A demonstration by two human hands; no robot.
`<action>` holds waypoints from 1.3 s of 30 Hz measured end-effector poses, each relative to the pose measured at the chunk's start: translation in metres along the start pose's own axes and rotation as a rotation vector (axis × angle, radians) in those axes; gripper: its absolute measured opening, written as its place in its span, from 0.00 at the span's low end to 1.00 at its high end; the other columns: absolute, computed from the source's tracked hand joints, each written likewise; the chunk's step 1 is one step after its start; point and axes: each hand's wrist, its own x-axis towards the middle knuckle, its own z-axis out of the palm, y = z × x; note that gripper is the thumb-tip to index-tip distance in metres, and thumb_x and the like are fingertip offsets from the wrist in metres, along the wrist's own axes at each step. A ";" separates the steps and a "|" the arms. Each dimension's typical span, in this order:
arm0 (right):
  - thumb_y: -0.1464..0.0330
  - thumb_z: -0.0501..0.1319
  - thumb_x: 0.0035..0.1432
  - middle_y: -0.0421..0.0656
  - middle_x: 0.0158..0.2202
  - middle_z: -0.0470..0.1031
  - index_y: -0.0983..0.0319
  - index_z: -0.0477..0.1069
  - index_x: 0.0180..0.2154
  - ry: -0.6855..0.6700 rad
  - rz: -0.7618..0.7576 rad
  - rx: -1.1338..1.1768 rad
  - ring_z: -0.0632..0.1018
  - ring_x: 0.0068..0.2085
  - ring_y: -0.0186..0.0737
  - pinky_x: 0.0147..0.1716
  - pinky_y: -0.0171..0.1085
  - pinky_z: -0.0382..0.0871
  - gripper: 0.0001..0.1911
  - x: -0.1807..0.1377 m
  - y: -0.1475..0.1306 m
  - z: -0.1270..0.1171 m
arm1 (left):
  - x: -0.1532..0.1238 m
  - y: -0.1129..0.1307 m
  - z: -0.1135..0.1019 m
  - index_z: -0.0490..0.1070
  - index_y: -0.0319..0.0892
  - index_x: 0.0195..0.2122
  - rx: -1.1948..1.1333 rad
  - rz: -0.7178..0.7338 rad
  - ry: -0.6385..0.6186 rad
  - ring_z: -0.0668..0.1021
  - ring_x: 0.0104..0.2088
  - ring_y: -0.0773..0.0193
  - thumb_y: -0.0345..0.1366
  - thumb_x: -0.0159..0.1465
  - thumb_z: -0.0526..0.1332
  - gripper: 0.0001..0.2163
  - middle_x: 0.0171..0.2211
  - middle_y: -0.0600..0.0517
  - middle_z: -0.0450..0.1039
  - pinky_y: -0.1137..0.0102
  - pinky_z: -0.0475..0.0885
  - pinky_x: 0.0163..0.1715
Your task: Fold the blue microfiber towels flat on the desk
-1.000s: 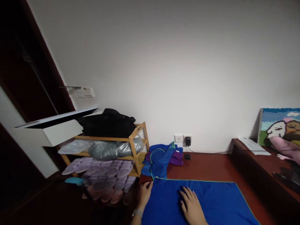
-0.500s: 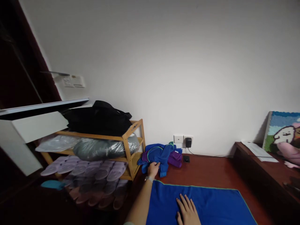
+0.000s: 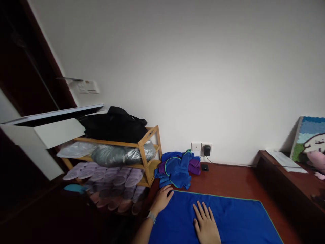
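A blue towel (image 3: pixel 228 220) with a green edge lies spread flat on the dark red floor in front of me. My right hand (image 3: pixel 206 224) rests flat on it, fingers stretched out. My left hand (image 3: pixel 162 200) sits at the towel's far left corner, fingers curled against the edge, just below a heap of blue and purple cloths (image 3: pixel 179 167) by the wall. Whether it grips the corner is unclear.
A wooden shoe rack (image 3: pixel 142 159) holds rows of lilac slippers, a grey plastic-wrapped bundle and a black bag (image 3: pixel 115 123). A wall socket with a black charger (image 3: pixel 207 149) is behind the heap. A low dark cabinet (image 3: pixel 281 183) with papers and a woolly picture stands right.
My left hand reached out to the cloth heap, then drew back to the towel's left corner. The heap now looks pulled a little forward. My right hand stayed flat on the towel.
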 end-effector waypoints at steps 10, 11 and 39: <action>0.50 0.46 0.68 0.37 0.72 0.52 0.47 0.57 0.68 -0.037 -0.024 0.015 0.56 0.71 0.54 0.69 0.58 0.51 0.30 0.022 -0.023 -0.013 | 0.008 -0.016 -0.024 0.67 0.56 0.65 0.510 -0.066 -0.100 0.71 0.64 0.52 0.42 0.73 0.47 0.22 0.62 0.51 0.73 0.49 0.53 0.69; 0.50 0.44 0.69 0.36 0.72 0.51 0.47 0.56 0.69 -0.027 -0.039 0.022 0.54 0.72 0.52 0.70 0.58 0.48 0.30 0.029 -0.029 -0.014 | 0.011 -0.014 -0.024 0.68 0.55 0.64 0.518 -0.069 -0.092 0.70 0.64 0.51 0.41 0.72 0.47 0.21 0.61 0.51 0.74 0.49 0.52 0.69; 0.45 0.42 0.64 0.32 0.74 0.46 0.47 0.47 0.71 0.048 0.422 -0.250 0.46 0.74 0.45 0.71 0.51 0.42 0.37 -0.027 0.259 -0.052 | -0.031 0.018 0.009 0.63 0.53 0.68 0.572 -0.116 0.027 0.61 0.70 0.51 0.50 0.69 0.50 0.26 0.70 0.49 0.62 0.53 0.47 0.70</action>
